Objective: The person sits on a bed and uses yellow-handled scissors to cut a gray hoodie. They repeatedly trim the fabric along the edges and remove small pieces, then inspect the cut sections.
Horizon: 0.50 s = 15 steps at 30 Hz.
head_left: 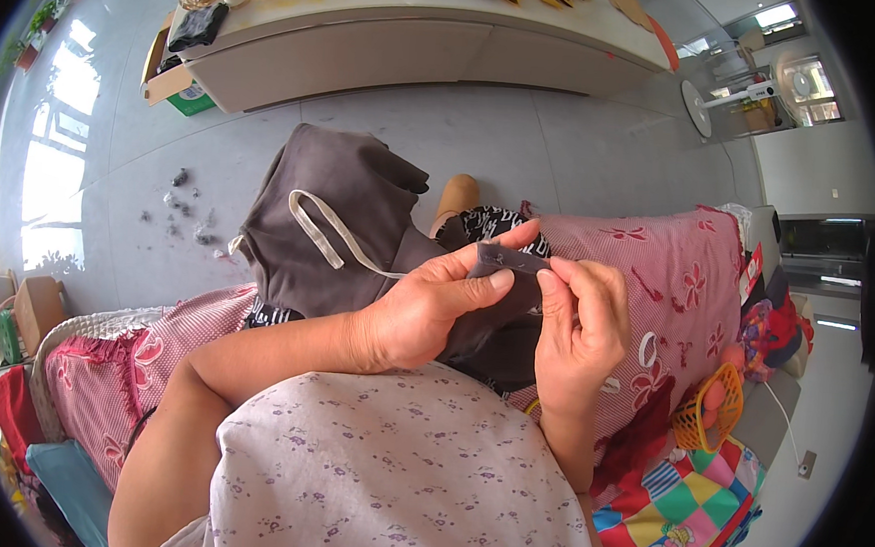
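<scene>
A dark grey cloth garment (335, 222) lies over the person's lap, with a pale drawstring (323, 206) looped across it. My left hand (436, 296) grips a folded edge of the garment, thumb on top and forefinger stretched beyond it. At the other end of that fold, my right hand (581, 312) pinches the cloth between thumb and fingertips. Small light marks, perhaps stitches or thread, show on the folded edge (512, 260) between the hands. Whether the right fingers also hold a needle cannot be told.
The seat bears a pink patterned cover (677, 288). An orange plastic basket (709, 410) and a colourful checked cloth (694, 492) lie at the right. Ahead stands a long low table (360, 62), a cardboard box (161, 68) by its left end. Dark fluff (203, 235) dots the floor.
</scene>
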### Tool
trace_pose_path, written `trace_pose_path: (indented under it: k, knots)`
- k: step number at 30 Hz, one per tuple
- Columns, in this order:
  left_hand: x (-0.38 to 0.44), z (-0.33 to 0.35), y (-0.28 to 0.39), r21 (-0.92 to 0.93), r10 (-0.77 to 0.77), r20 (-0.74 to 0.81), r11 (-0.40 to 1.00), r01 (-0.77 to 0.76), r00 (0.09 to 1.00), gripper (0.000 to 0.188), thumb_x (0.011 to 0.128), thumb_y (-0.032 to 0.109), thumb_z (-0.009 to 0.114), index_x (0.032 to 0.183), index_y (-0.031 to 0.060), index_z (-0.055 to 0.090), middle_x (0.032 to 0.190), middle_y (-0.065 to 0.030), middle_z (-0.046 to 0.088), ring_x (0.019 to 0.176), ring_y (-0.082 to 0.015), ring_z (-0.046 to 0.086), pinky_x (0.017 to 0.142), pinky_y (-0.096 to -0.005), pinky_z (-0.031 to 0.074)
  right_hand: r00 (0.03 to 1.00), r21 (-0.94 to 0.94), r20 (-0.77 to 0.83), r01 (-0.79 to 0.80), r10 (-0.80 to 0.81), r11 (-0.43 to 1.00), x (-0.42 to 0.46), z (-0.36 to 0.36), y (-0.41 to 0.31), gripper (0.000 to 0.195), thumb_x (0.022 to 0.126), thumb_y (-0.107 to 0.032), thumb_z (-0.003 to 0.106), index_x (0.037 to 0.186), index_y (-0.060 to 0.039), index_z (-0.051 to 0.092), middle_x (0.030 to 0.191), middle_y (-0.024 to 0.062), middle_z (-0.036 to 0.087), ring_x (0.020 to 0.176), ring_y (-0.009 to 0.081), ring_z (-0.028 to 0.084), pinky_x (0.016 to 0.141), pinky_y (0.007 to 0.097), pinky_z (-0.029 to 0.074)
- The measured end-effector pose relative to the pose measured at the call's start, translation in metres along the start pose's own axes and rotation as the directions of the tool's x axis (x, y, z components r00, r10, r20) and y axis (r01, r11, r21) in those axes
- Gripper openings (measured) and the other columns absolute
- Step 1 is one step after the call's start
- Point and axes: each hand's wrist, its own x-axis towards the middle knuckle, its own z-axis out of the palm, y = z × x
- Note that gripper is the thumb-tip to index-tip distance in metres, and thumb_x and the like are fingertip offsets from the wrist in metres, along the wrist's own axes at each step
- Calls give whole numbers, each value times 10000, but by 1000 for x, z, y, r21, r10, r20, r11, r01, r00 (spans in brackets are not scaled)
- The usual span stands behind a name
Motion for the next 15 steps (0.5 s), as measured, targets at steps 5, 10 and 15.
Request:
trace_pose_path:
  k: [5, 10, 15]
  knots:
    - [2, -2, 2, -202, -80, 14, 976, 81, 997, 445, 964, 163, 490, 1389, 89, 381, 1258, -46, 536, 1156, -179, 518, 1029, -342, 385, 977, -107, -199, 53, -74, 993, -1, 10, 10, 40, 862, 0, 616, 886, 20, 592, 750, 63, 570, 640, 127, 536, 552, 232, 432]
    - [-1, 8, 8, -201, -130, -48, 972, 118, 990, 417, 960, 178, 498, 1362, 102, 419, 1208, -68, 572, 1107, -202, 559, 989, -365, 431, 908, 297, -224, -283, 355, 912, 2, -8, 10, 70, 920, -45, 547, 877, 10, 551, 692, 9, 516, 562, 62, 427, 504, 189, 350]
    - [0, 4, 6, -157, -91, -1, 984, 89, 996, 514, 925, 194, 555, 1390, 68, 377, 1286, -85, 521, 1209, -222, 478, 1061, -388, 344, 1000, 16, 11, 15, -15, 1000, 6, -16, -5, 218, 761, 43, 686, 960, 5, 605, 851, 108, 570, 727, 246, 567, 630, 320, 456]
